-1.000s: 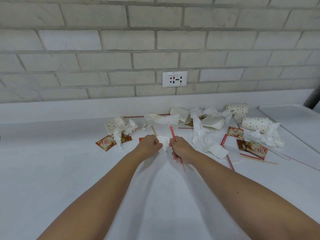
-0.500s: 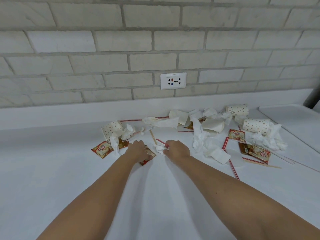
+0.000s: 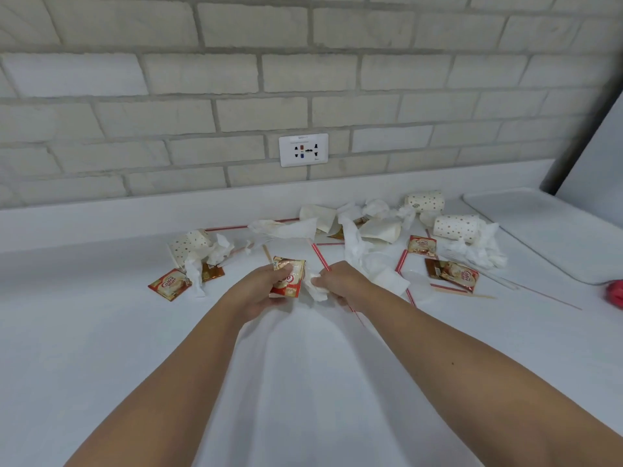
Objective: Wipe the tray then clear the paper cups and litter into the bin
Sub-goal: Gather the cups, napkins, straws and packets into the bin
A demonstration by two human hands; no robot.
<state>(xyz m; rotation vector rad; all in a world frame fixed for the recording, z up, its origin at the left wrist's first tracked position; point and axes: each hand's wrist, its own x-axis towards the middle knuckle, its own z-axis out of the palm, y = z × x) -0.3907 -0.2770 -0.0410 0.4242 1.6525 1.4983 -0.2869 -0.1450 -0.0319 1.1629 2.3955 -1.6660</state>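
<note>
Left hand (image 3: 257, 292): sachet (image 3: 288, 278); right hand (image 3: 341, 282): tissue (image 3: 317, 288)

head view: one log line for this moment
left hand: holds sachet | right hand: holds tissue and striped straw | paper cups: on counter

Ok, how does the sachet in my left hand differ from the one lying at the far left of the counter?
The held sachet stands roughly upright, gripped in your left hand; the far-left sachet lies on the counter with no hand on it. The held sachet is creased and bent by the fingers; the far-left sachet lies flat, face up. Both carry the same red, white and brown print.
</note>
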